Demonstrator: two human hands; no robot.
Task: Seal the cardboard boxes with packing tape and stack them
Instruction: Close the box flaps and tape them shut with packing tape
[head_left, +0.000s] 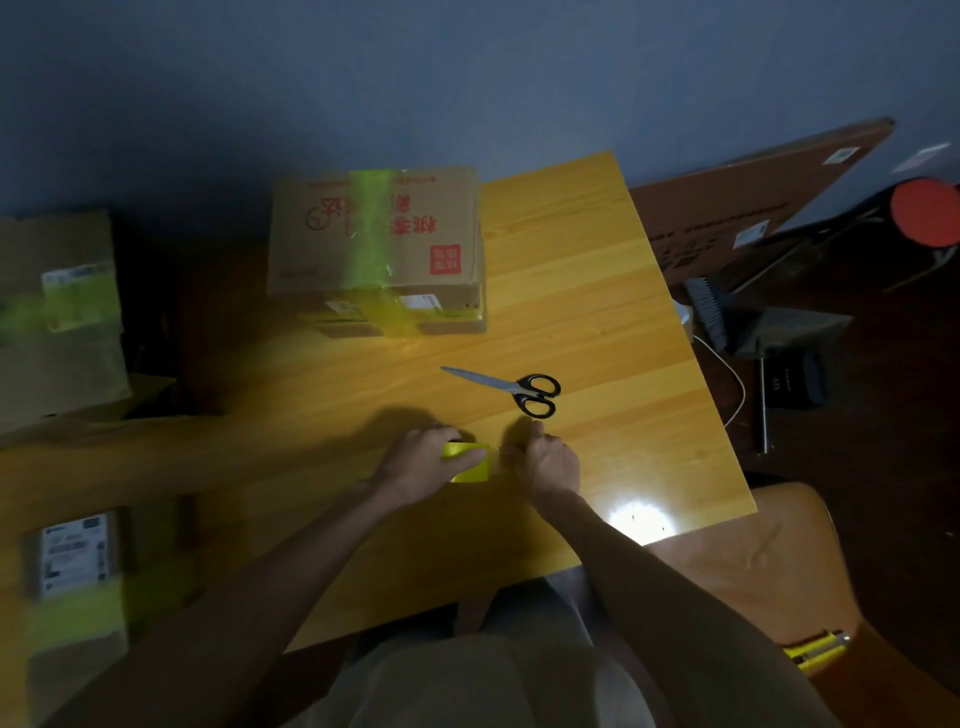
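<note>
Tape (471, 470) low over the table's (597, 312) near side, left hand (431, 457) wrapped around it, right hand (548, 462) curled, pinching its right edge. Scissors (511, 389) just beyond; taped boxes (374, 234) stacked farther back.

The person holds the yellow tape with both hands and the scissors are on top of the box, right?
Not quite. The head view shows the scissors lying on the table, nearer the person than the box, not on it. The left hand and right hand do hold the yellow tape.
</note>
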